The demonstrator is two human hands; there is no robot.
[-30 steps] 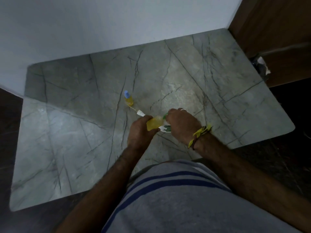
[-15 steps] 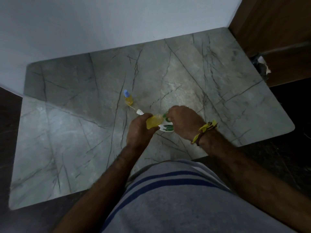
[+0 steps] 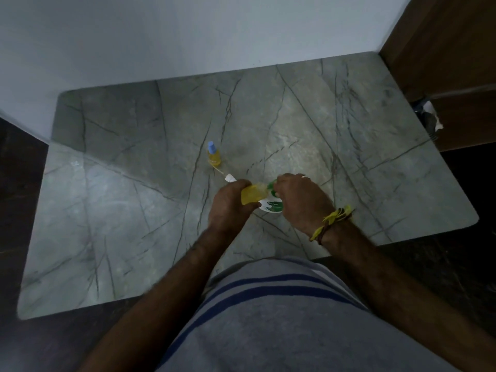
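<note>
My left hand (image 3: 230,208) grips a yellow translucent bottle (image 3: 252,196) held tilted over the marble table (image 3: 112,200). My right hand (image 3: 300,202) curls round a white and green refill pouch (image 3: 271,205), its green spout (image 3: 270,186) meeting the bottle's mouth. Both hands hang close together near the table's front middle. A white pump head with a thin tube (image 3: 230,178) lies on the table just beyond my left hand. A small yellow bottle with a blue cap (image 3: 213,154) stands upright further back.
A white wall runs behind the table and a wooden panel (image 3: 440,41) stands at the right. A dark holder with white paper (image 3: 429,116) sits at the table's right edge. Dark floor lies left and right of the table.
My right hand and the pouch have shifted slightly to the right and turned a little. The left hand with the yellow bottle stays in about the same place.
</note>
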